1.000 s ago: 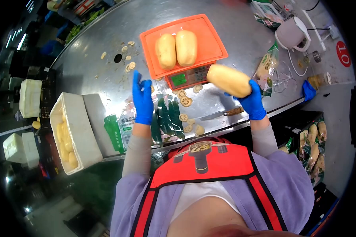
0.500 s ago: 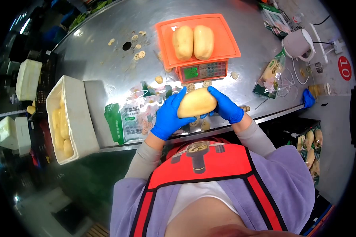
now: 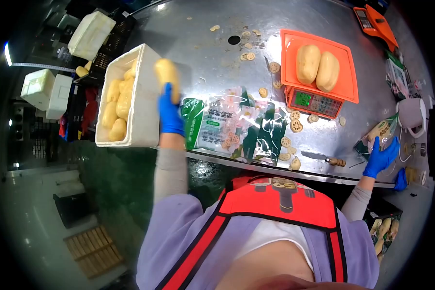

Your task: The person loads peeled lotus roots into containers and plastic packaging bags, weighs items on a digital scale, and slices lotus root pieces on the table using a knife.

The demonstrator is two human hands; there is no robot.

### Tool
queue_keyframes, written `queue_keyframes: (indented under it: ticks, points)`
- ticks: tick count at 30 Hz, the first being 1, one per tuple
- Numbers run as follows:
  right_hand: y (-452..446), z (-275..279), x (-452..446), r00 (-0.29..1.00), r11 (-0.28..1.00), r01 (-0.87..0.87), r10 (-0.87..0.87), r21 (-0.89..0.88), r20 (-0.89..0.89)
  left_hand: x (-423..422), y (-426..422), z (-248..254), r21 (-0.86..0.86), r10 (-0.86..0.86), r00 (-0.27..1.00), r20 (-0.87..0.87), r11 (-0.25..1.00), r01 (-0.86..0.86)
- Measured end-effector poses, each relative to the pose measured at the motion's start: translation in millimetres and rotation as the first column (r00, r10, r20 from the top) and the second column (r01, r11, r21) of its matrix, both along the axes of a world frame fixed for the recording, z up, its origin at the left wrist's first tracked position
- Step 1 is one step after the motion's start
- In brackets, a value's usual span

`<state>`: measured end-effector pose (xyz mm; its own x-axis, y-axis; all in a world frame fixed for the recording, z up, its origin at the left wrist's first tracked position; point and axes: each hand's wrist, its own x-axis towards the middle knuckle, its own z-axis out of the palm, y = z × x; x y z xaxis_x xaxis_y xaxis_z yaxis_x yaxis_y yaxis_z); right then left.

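My left hand (image 3: 170, 113), in a blue glove, grips a peeled lotus root section (image 3: 166, 73) beside the right wall of a white foam box (image 3: 147, 96). Motion blurs the root slightly. Several more pale lotus root sections (image 3: 124, 104) lie inside the box. At the right, my blue-gloved right hand (image 3: 383, 157) has its fingers spread at the lower edge of a bagged lotus root (image 3: 382, 131); whether it touches the bag is unclear. Two peeled lotus root sections (image 3: 317, 67) rest side by side on the orange weighing scale (image 3: 345, 58).
Printed plastic bags (image 3: 217, 124) lie flat on the metal table (image 3: 193, 53). A knife (image 3: 324, 158) lies near the front edge. Lotus slices (image 3: 296, 125) are scattered about. A pale kettle (image 3: 412, 116) and another orange scale (image 3: 379, 29) stand at the right.
The two hands have parted. My left hand has carried the lotus root leftward to the foam box, while my right hand has let go and moved right to the bagged root. The view has shifted left.
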<state>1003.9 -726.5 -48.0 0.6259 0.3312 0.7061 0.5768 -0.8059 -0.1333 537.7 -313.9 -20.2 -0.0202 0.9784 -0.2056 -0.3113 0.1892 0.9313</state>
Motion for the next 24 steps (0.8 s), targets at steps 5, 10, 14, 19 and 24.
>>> queue_keyframes:
  ticks: [5,10,14,19,24]
  points:
    - [-79.4,-126.8,92.0,0.914,0.966,0.074,0.034,0.247,-0.405,-123.6,98.3,17.3,0.549,0.552,0.410,-0.726,0.824,-0.138]
    - [-71.9,-140.9,69.9,0.670,0.903,0.130,0.224,0.409,-0.708,-168.8,152.5,29.8,0.501,0.504,0.212,-0.837,0.862,-0.076]
    - [-64.2,-135.5,54.7,0.842,0.852,0.144,0.162,0.504,-0.514,-231.7,211.3,-1.5,0.407,0.383,-0.142,-0.913,0.884,-0.231]
    - [-49.5,-81.9,34.1,0.709,0.769,0.235,0.282,0.594,-0.647,-258.2,242.3,-11.5,0.334,0.320,-0.097,-0.943,0.882,-0.334]
    - [-24.5,-32.3,1.6,0.981,0.992,0.067,-0.047,0.104,-0.186,-188.6,190.9,8.6,0.482,0.356,-0.448,-0.820,0.851,-0.207]
